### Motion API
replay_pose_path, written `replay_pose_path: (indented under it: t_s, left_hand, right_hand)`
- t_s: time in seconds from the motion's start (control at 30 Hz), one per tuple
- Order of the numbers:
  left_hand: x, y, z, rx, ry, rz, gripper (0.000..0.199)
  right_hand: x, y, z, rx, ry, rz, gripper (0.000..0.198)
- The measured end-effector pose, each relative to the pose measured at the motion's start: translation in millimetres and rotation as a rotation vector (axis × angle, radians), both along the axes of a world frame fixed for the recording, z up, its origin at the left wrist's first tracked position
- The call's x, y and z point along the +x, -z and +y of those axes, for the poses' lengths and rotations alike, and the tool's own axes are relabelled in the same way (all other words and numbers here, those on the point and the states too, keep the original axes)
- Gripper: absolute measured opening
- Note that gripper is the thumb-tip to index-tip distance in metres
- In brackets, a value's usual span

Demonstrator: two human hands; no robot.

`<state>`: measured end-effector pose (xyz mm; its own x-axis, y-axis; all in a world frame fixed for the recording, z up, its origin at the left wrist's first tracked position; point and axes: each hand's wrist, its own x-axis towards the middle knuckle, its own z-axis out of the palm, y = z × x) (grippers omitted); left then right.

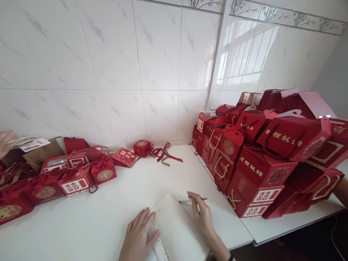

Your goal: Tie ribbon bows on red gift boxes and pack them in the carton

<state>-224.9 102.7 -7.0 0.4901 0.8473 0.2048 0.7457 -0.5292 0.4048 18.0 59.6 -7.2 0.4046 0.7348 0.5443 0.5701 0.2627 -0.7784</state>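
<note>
"Where does the notebook lie?"

"Open near the front edge of a white table. The left hand, fingers slightly spread and gripping nothing, rests along its spiral binding; the right hand holds a slim pen crosswise in loosely curled fingers beside the page's right edge."

"How far along does the work look?"

"The notebook is open and the pen in hand; how much is written is too faint to tell, so what remains cannot be judged."

"And around it?"

"Red boxes rise in a pile along the table's right edge, some top flaps up. Smaller boxes line the left edge, loose ribbons lie by the far edge, and a co-worker's hand reaches in at the far-left corner."
</note>
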Motion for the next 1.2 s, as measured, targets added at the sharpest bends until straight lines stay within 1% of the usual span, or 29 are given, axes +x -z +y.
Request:
replay_pose_path:
  t_s: [0.27,0.5,0.67,0.77,0.9,0.97,1.07,1.13,1.2]
  left_hand:
    - [1.0,-1.5,-1.3,-0.005,-0.008,0.033,0.045]
    - [0.6,0.1,-0.3,-0.023,-0.004,-0.014,0.045]
    - [1.0,-0.7,-1.7,0.005,-0.002,-0.021,0.044]
    - [1.2,-3.1,-3.3,0.0,-0.002,0.002,0.044]
    - [1.6,-7.5,-5.5,-0.018,0.004,0.005,0.044]
    - [2.3,-10.7,-7.0,-0.038,0.006,0.006,0.044]
    - [3.9,-16.2,-9.6,-0.086,0.004,0.021,0.045]
    - [5.0,-19.5,-11.9,-0.098,0.004,0.018,0.045]
    - [5.9,-22.2,-14.9,-0.101,0.01,0.011,0.045]
  right_hand:
    - [-0.4,-0.4,0.2,-0.004,0.007,0.04,0.037]
    - [-1.7,-3.1,-1.7,-0.009,-0.001,0.097,0.038]
    - [-1.3,-1.2,-2.8,-0.014,0.004,0.171,0.039]
    - [-0.6,1.1,-2.7,-0.008,0.043,0.153,0.038]
    - [0.2,1.3,-3.4,0.054,0.076,0.136,0.038]
    - [1.1,1.1,-3.6,0.035,0.077,0.132,0.04]
    - [2.6,1.1,-4.4,-0.041,0.096,0.105,0.042]
    - [2.6,0.2,-6.9,-0.042,0.126,0.112,0.042]
    - [2.3,-1.9,-11.3,-0.025,0.101,0.107,0.04]
